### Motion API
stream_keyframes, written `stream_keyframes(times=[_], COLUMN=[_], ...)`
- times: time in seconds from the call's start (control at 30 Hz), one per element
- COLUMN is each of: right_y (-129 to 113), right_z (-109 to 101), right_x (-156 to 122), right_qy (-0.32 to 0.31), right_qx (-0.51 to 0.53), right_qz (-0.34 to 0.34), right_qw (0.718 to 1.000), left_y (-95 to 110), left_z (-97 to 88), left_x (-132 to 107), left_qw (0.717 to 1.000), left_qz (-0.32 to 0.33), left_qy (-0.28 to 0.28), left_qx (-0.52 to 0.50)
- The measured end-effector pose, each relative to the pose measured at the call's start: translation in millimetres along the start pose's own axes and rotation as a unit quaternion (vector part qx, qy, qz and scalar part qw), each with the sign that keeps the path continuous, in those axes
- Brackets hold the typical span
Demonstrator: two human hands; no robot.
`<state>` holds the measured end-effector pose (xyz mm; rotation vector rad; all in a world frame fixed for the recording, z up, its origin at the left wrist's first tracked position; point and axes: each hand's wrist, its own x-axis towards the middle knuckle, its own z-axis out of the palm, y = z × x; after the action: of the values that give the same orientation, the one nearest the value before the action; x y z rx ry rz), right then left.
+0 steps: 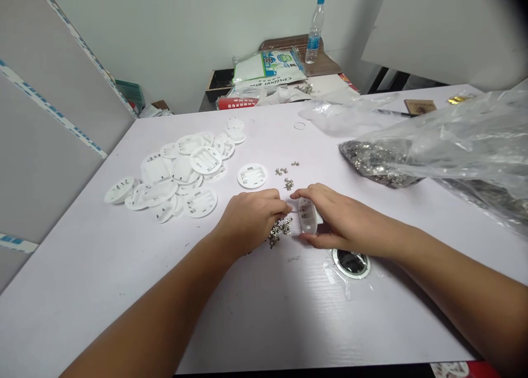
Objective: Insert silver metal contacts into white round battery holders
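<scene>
My right hand (336, 215) grips a round white plastic battery holder (308, 215), tilted on edge just above the table. My left hand (253, 215) is closed in a pinch right beside it, fingertips at the holder's left face; what they pinch is too small to make out. A small heap of metal contact clips (279, 230) lies under and between my hands. A few more clips (287, 179) are scattered just beyond. One single white holder (252, 175) lies flat past my left hand.
A pile of several white holders (177, 171) spreads over the left of the white table (103, 268). A clear plastic bag of metal parts (412, 152) lies at right. A round cable hole (351, 262) sits near my right wrist. A water bottle (314, 31) and packets stand behind.
</scene>
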<state>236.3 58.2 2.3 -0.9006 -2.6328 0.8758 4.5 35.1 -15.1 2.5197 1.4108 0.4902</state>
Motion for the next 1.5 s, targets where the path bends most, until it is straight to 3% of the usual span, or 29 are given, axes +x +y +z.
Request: stream_keyframes(times=[0.3, 0.63, 0.83, 1.5], right_y=[-3.9, -3.1, -2.7, -2.8], right_z=[-1.5, -3.0, -1.5, -0.7], right_x=[2.3, 0.0, -0.2, 1.1], right_qy=[-0.004, -0.037, -0.017, -0.015], right_qx=[0.025, 0.053, 0.041, 0.035], right_qz=[-0.014, 0.065, 0.035, 0.014], right_qw=[1.0, 0.996, 0.998, 0.999], left_y=[6.7, 1.9, 2.8, 7.0], left_z=[-2.0, -2.7, -3.2, -3.6], left_x=[5.7, 0.8, 0.2, 2.0], left_qw=[0.999, 0.994, 0.996, 0.996], left_qz=[-0.024, -0.038, -0.028, -0.037], left_qy=[-0.036, -0.016, -0.043, -0.055], left_qx=[-0.013, -0.096, -0.075, -0.064])
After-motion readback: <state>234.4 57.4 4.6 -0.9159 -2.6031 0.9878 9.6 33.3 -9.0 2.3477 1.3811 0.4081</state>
